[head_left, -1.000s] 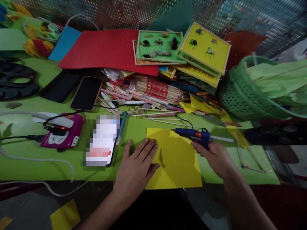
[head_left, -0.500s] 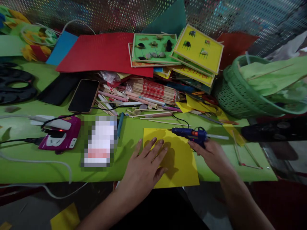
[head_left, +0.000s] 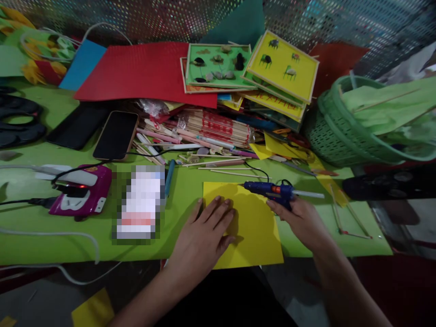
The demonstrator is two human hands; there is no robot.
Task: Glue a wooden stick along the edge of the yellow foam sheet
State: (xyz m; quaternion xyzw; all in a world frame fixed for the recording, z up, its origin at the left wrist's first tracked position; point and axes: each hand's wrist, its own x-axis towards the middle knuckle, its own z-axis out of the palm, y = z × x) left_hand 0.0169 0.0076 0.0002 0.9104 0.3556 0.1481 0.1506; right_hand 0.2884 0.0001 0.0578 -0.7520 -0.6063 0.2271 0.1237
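A yellow sheet of card (head_left: 255, 236) lies on the green tabletop, reaching its front edge. My left hand (head_left: 207, 229) rests flat on the sheet's left part, fingers stretched out. In my right hand (head_left: 299, 218) is a blue hot glue gun (head_left: 269, 190), its nozzle pointing left over the card's top edge. A clear glue stick (head_left: 309, 194) sticks out of the gun's back. Right of the card, thin wooden sticks (head_left: 352, 234) with reddish ends lie joined at angles.
A purple power strip (head_left: 81, 190) with cables and a lit phone (head_left: 139, 200) lie left. Behind are a dark phone (head_left: 116, 135), bundled skewers (head_left: 218, 127), a red sheet (head_left: 136, 72) and framed craft panels (head_left: 282, 66). A green basket (head_left: 327, 122) stands right.
My left hand has slid very slightly down and left on the card. The glue gun stays nearly in place. The view has shifted a little.
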